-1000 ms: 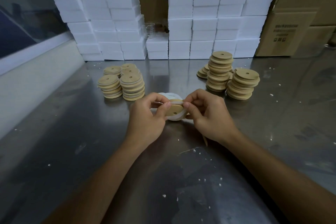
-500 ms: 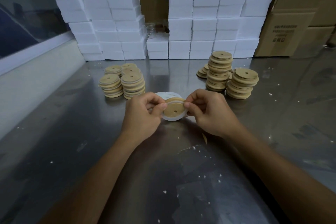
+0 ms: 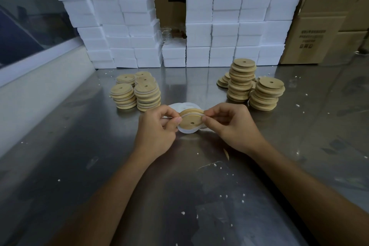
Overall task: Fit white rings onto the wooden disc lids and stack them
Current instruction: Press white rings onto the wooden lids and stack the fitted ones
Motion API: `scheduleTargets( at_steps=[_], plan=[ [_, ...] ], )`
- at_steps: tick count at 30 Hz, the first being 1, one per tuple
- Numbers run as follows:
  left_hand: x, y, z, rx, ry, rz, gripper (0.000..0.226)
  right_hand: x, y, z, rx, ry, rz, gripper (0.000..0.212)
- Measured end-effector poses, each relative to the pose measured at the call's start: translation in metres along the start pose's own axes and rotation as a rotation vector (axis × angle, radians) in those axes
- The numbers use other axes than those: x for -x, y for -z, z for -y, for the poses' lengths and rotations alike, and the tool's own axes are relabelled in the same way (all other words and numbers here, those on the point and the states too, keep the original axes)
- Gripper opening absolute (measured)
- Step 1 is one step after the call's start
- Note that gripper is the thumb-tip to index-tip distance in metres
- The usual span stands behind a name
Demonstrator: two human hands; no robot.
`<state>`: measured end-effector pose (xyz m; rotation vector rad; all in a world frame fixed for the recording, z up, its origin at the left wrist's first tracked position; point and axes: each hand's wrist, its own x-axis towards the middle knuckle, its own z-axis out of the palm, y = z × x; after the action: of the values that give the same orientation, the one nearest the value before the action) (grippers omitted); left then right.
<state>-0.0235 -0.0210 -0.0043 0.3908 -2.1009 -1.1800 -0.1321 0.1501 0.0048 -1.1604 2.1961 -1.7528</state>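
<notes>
Both the left hand and the right hand pinch one wooden lid, its white ring half seated.

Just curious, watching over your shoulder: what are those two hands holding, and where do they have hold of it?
A wooden disc lid with a white ring, pinched at opposite edges: left hand left, right hand right.

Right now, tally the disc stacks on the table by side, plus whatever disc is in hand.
Stacks with white rings, left group: 4
Bare wooden stacks, right group: 3 plain to see, the low one at the back partly hidden
Disc lid held between left hand and right hand: 1
Total: 7 stacks and 1 held lid
</notes>
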Motion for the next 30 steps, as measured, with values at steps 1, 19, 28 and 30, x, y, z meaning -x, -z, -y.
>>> scheduleTargets(
  at_steps=[1,19,28,30],
  plan=[
    [0.000,0.000,0.001,-0.001,-0.001,-0.001,0.029,0.000,0.000,0.000,-0.009,-0.006,0.007,0.006],
    [0.011,-0.005,-0.023,-0.334,-0.504,0.004,0.002,0.003,-0.008,0.007,0.394,0.408,0.043,0.010],
    [0.007,-0.003,-0.018,-0.286,-0.484,-0.028,0.009,0.004,-0.007,0.003,0.224,0.249,-0.049,0.010],
    [0.006,-0.003,-0.016,-0.228,-0.437,-0.022,0.008,0.003,-0.006,0.003,0.199,0.215,-0.076,0.009]
  ],
)
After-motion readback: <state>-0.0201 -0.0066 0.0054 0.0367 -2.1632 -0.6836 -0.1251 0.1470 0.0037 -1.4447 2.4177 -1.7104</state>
